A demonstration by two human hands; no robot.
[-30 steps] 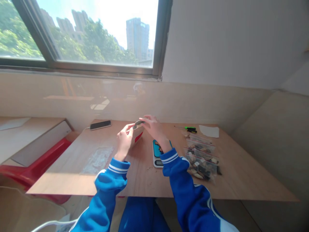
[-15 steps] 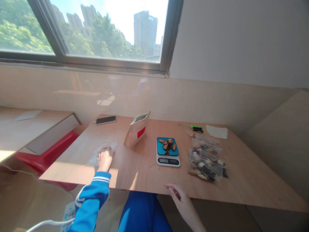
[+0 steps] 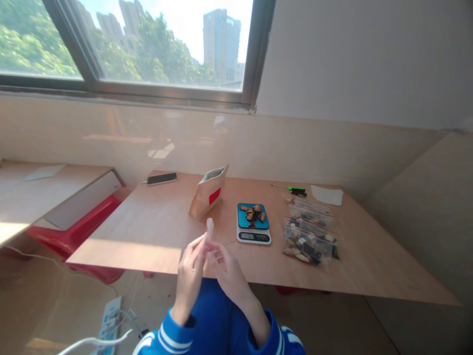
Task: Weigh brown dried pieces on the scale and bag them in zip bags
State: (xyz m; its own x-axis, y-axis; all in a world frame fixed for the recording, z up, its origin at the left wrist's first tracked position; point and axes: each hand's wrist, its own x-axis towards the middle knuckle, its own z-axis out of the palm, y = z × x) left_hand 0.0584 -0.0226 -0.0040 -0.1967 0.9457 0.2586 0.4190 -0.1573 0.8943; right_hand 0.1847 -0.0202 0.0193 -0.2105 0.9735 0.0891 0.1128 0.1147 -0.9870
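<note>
My left hand [image 3: 191, 260] is closed on a clear plastic bag [image 3: 210, 226], which stands up edge-on above the fingertips near the table's front edge. Fingers of my right hand [image 3: 228, 272] are bent in against the lower part of the same bag, their tips partly hidden. Just beyond the hands stands an open brown paper pouch [image 3: 205, 197] with a red label. To its right, a kitchen scale [image 3: 254, 236] with a blue platform bears several dried brown pieces [image 3: 254, 215].
Several zip bags [image 3: 308, 241] of dried pieces overlap on the right of the table [image 3: 373, 261]. Behind them lie screwdrivers [image 3: 297, 191] and a white paper [image 3: 327, 195]. A phone [image 3: 161, 178] rests at the back left; a red chair [image 3: 76, 224] stands left.
My left hand has left the table's left side with the plastic bag and come to the middle. My right hand has moved left to meet it.
</note>
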